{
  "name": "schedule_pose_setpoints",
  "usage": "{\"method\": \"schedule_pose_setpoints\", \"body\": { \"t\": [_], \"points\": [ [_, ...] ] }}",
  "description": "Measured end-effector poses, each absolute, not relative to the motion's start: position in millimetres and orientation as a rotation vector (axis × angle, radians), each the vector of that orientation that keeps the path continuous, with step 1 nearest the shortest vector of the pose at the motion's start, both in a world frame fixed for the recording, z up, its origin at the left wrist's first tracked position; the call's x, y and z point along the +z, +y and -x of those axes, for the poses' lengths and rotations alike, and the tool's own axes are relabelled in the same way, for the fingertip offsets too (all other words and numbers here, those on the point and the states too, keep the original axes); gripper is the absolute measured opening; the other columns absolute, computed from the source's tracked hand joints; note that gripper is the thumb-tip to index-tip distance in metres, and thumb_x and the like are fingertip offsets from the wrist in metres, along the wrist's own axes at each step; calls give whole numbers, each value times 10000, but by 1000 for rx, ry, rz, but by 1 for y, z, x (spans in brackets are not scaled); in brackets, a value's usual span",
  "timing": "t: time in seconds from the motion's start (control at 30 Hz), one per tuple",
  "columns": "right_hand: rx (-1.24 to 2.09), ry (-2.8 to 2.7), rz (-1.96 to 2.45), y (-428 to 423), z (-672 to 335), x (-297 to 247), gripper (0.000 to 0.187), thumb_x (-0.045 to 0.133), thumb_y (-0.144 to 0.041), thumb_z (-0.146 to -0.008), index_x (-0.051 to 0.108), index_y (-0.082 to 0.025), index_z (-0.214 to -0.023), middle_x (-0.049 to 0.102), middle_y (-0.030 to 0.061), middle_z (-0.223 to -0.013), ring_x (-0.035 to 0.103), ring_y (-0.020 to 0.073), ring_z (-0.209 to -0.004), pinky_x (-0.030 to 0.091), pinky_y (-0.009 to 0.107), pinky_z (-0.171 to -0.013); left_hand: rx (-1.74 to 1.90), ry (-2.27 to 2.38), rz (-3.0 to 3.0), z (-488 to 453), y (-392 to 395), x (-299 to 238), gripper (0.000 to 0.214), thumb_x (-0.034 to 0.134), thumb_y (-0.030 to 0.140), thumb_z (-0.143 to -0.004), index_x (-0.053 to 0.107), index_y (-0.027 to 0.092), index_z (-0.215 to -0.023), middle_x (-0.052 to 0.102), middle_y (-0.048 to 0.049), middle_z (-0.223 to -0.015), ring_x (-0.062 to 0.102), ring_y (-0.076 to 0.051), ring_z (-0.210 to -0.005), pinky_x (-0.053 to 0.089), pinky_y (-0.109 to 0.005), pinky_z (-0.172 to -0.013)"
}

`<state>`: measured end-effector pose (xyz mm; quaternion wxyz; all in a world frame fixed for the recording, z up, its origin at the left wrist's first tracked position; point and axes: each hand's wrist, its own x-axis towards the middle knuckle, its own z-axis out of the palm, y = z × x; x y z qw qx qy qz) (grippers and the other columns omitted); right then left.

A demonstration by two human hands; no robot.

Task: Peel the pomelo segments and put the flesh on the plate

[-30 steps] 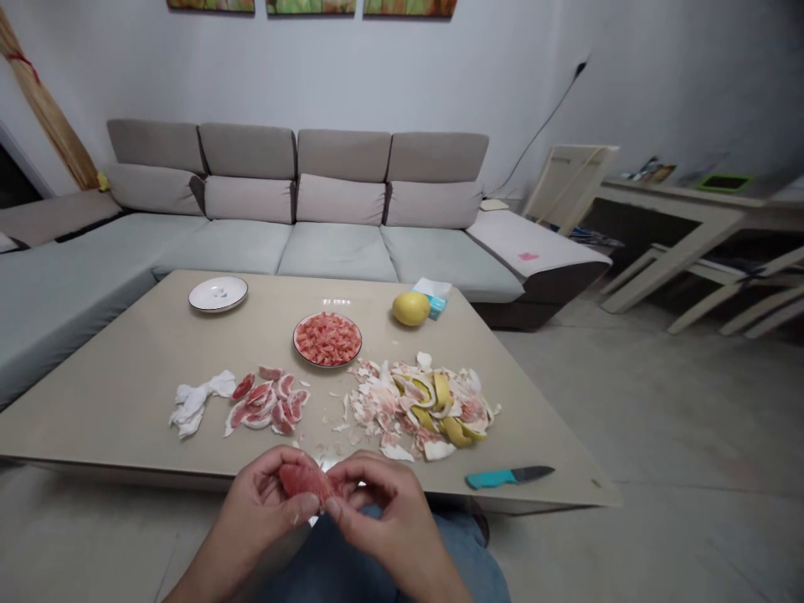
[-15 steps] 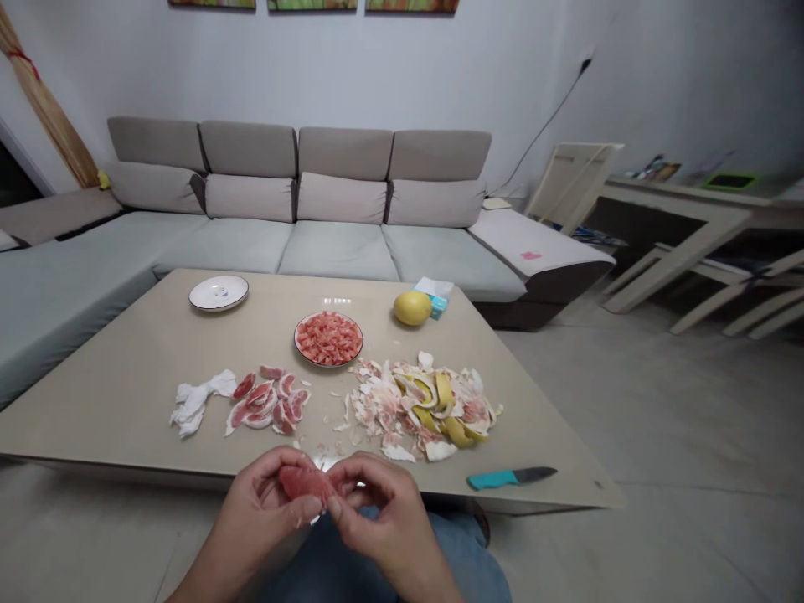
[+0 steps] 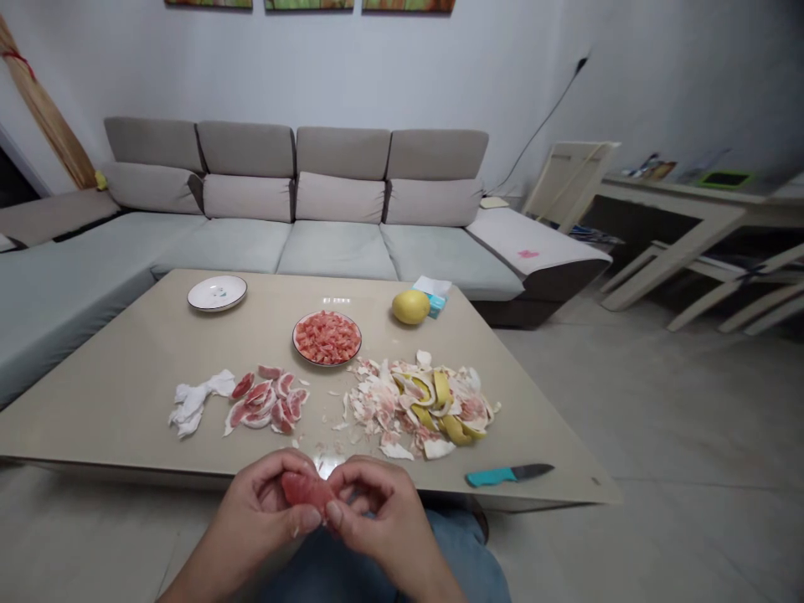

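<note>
Both my hands meet just below the near edge of the beige table (image 3: 126, 368), over my lap. My left hand (image 3: 260, 515) and my right hand (image 3: 377, 519) are both closed on one pink pomelo segment (image 3: 306, 492), fingertips pinching at its skin. Ahead on the table lies a group of unpeeled pink segments (image 3: 267, 400) beside crumpled white tissue (image 3: 193, 400). A plate of peeled red flesh (image 3: 327, 337) stands further back. A heap of yellow rind and white peel scraps (image 3: 420, 402) lies to the right.
A knife with a teal handle (image 3: 507, 475) lies near the table's front right edge. A whole yellow pomelo (image 3: 410, 306) and a tissue box (image 3: 433, 295) sit at the back, an empty white plate (image 3: 217, 293) at back left. A grey sofa (image 3: 295, 209) stands behind.
My hands have shifted slightly lower with the segment, fingers working at its skin. Nothing on the table has moved.
</note>
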<state>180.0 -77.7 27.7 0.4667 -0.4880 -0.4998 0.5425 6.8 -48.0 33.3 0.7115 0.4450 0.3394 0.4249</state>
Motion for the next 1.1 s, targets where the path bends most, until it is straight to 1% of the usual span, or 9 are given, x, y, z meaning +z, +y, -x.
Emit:
{"method": "schedule_pose_setpoints", "body": {
  "t": [0.23,0.43,0.53,0.63,0.77,0.83,0.9,1.0,1.1],
  "points": [
    [1495,-1085,1109,-76,-180,17,327,836,-373,-618,664,-128,-749,616,-3,-556,528,81,-458,370,164,-439,896,772,-1004,-5,-47,32,274,875,249,-574,726,163,-787,669,-30,-742,601,-154,-696,507,-239,-660],
    [1604,-987,976,-75,-178,18,388,855,-415,-609,639,-129,-758,624,-5,-548,570,88,-463,444,177,-472,882,737,-899,-6,-47,30,380,893,229,-548,680,176,-859,698,-17,-730,629,-145,-645,506,-232,-613],
    [1649,-937,921,-74,-178,17,399,847,-436,-627,627,-127,-750,614,-6,-553,583,90,-468,463,184,-478,860,709,-914,-5,-46,31,369,883,253,-577,661,171,-859,707,-28,-710,643,-153,-632,510,-247,-620],
    [1662,-926,869,-72,-177,15,403,827,-460,-652,625,-121,-733,621,9,-578,580,87,-473,478,195,-489,891,690,-950,-6,-45,31,328,871,252,-602,671,172,-849,702,-25,-715,635,-139,-634,504,-226,-620],
    [1552,-956,887,-72,-175,14,354,802,-439,-692,651,-148,-827,628,14,-680,579,96,-558,493,203,-523,1059,725,-1079,-7,-44,29,209,841,202,-642,696,202,-793,671,-9,-778,632,-136,-726,515,-212,-683],
    [1433,-1022,965,-74,-175,17,365,819,-400,-676,670,-183,-929,633,34,-834,580,114,-665,478,184,-521,1133,763,-1197,-7,-45,28,169,816,158,-668,710,219,-785,662,-14,-832,635,-152,-820,518,-215,-751],
    [1303,-1121,1035,-76,-176,20,378,837,-361,-653,693,-211,-968,609,48,-960,570,127,-739,460,170,-512,1148,784,-1305,-7,-47,29,167,793,122,-687,719,231,-791,664,-25,-867,633,-165,-879,515,-220,-790],
    [1225,-1209,1042,-77,-178,21,249,818,-327,-685,731,-211,-888,589,48,-945,562,130,-731,462,178,-506,1131,776,-1349,-6,-47,29,179,784,98,-686,722,234,-784,671,-33,-863,639,-171,-871,521,-221,-773],
    [1321,-1108,931,-75,-178,18,179,789,-324,-728,729,-207,-850,573,31,-889,561,118,-664,502,206,-507,1142,750,-1272,-7,-46,26,187,804,99,-653,718,224,-761,672,-33,-837,642,-172,-827,527,-225,-733]
  ]
}}
